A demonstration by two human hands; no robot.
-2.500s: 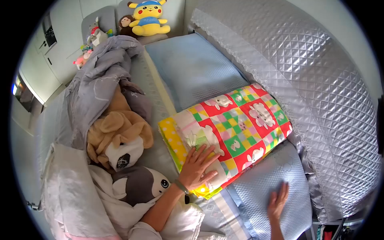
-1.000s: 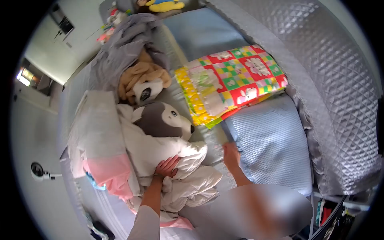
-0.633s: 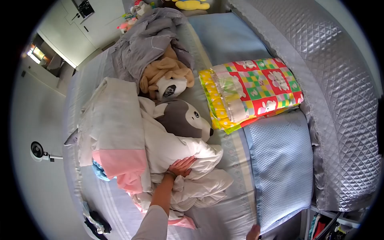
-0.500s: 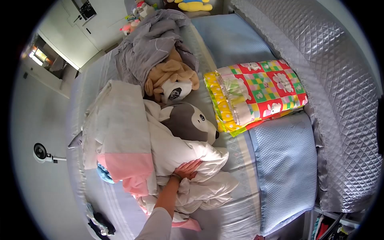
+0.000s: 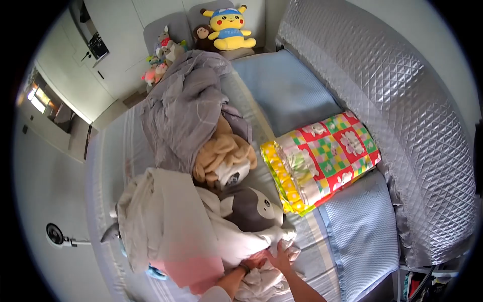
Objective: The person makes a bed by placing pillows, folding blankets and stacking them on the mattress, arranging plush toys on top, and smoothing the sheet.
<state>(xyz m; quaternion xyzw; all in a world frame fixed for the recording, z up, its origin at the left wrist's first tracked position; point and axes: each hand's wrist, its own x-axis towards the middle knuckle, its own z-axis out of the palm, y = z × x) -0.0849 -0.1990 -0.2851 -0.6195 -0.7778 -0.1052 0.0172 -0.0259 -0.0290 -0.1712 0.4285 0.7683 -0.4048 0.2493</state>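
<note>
A rumpled white and pink quilt (image 5: 241, 244) is spread over the near left part of the bed. My left hand (image 5: 255, 260), with a band at the wrist, lies on its white folds; its fingers look stretched out, though slightly blurred. Close on its right, my right hand (image 5: 282, 258) touches the bunched fabric with thumb and fingers apart. Just beyond the hands rests a grey and white plush toy (image 5: 251, 210), its lower part covered by the quilt. A tan and white plush (image 5: 226, 158) sits past it, partly under a grey blanket (image 5: 186, 105).
To the right lies a folded patchwork quilt (image 5: 332, 156) on blue mats (image 5: 359, 231). A padded silver headboard (image 5: 402, 126) borders that side. At the far end sit a yellow plush (image 5: 231, 32) and several smaller toys. A small fan (image 5: 55, 234) stands at left.
My right hand has come onto the white folds beside my left hand. The view has tilted up, so the bed's far end and its toys show more fully.
</note>
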